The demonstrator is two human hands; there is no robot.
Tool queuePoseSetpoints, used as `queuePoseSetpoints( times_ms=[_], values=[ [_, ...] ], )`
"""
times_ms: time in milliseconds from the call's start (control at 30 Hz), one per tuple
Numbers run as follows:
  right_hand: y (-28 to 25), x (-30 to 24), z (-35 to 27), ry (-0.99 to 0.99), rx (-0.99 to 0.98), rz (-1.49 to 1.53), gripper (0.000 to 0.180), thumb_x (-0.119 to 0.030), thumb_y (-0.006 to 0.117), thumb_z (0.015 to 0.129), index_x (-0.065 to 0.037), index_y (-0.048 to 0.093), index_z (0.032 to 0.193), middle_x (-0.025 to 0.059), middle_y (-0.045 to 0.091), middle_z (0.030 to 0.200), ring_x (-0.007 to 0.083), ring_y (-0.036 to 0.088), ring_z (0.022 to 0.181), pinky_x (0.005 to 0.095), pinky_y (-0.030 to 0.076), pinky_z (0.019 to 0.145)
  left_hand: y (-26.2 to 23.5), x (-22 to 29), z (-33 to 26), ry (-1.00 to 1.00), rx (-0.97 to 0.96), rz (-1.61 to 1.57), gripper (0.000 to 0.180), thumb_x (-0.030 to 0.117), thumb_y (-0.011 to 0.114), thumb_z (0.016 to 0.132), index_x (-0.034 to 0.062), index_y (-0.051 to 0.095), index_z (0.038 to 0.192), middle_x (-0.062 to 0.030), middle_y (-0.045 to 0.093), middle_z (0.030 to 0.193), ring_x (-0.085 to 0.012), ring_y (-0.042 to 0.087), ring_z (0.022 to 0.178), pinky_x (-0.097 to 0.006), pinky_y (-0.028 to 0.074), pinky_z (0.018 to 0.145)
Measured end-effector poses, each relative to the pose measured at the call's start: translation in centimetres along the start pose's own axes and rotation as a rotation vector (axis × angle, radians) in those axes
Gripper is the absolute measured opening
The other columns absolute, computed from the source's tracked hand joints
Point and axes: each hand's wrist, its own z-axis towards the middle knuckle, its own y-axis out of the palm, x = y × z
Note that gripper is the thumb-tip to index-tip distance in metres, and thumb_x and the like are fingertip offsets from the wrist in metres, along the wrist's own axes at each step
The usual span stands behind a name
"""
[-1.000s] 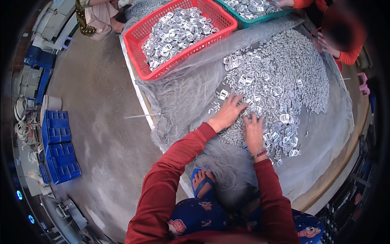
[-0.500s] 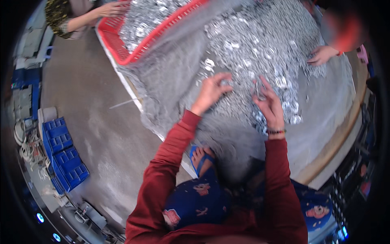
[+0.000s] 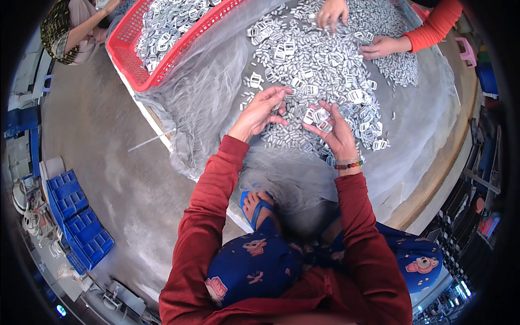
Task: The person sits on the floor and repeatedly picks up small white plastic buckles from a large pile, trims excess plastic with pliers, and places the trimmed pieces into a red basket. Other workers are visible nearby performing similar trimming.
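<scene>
Near the middle of the frame, the left hand (image 3: 261, 111) was raised over the near edge of a broad heap of small white plastic buckles (image 3: 325, 59), its fingers loosely curled and slightly apart, the tips touching or just above the pieces; whether it gripped one could not be told. Just right of it, the right hand (image 3: 334, 131) was turned palm up with the fingers pinched on a few white buckles (image 3: 317, 116), held a little above the pile. A beaded bracelet (image 3: 348, 164) circled that wrist, and both arms wore red sleeves (image 3: 214, 195) that ran down to the lower edge. The heap lay on a sheet of pale translucent mesh (image 3: 206, 103) spread over a round table (image 3: 449, 157), filling the upper centre and upper right of the frame. At the top, another person's two hands (image 3: 357, 30), one arm in an orange sleeve (image 3: 436, 24), rested on the far side of the pile. In the upper left, a red plastic basket (image 3: 127, 59) holding more white pieces sat on the mesh, with a third person (image 3: 70, 27) seated beside it. Blue compartment trays (image 3: 76, 216) stood on the concrete floor at the lower left. Below the hands, a bare foot in a blue sandal (image 3: 257, 206) showed beside patterned dark blue trousers (image 3: 254, 265).
</scene>
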Motion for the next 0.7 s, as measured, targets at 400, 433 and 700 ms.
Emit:
queuePoseSetpoints(
  times_ms=[400,433,700],
  values=[
    [0.1,0.0,-1.0,-0.027,-0.05,0.193,0.066,-0.05,0.01,0.103,-0.002,0.028,0.144,0.028,0.049,0.131,0.0465,0.05,0.121,0.0593,0.041,0.103,0.9,-5.0,3.7,0.483,-0.016,1.307,0.038,0.003,0.071,0.077,0.0044,0.064,0.114,-0.0166,0.053,0.099,-0.0365,0.06,0.09,-0.044,0.049,0.078],
    [0.1,-0.1,-1.0,-0.025,-0.049,0.201,0.066,-0.05,0.009,0.103,-0.002,0.028,0.144,0.0284,0.049,0.131,0.0471,0.049,0.121,0.0593,0.041,0.103,0.8,-5.2,3.8,0.488,0.006,1.308,0.036,0.003,0.071,0.077,0.0042,0.064,0.113,-0.0165,0.053,0.099,-0.0366,0.06,0.091,-0.044,0.049,0.078],
    [0.1,-0.7,-1.2,-0.014,-0.03,0.295,0.068,-0.049,0.008,0.103,0.002,0.031,0.142,0.0296,0.048,0.131,0.0487,0.047,0.122,0.0604,0.038,0.105,-1.7,-2.2,2.2,0.463,0.12,0.688,0.012,0.01,0.065,0.084,0.003,0.058,0.092,-0.0085,0.054,0.09,-0.0215,0.054,0.084,-0.033,0.047,0.07]
  ],
)
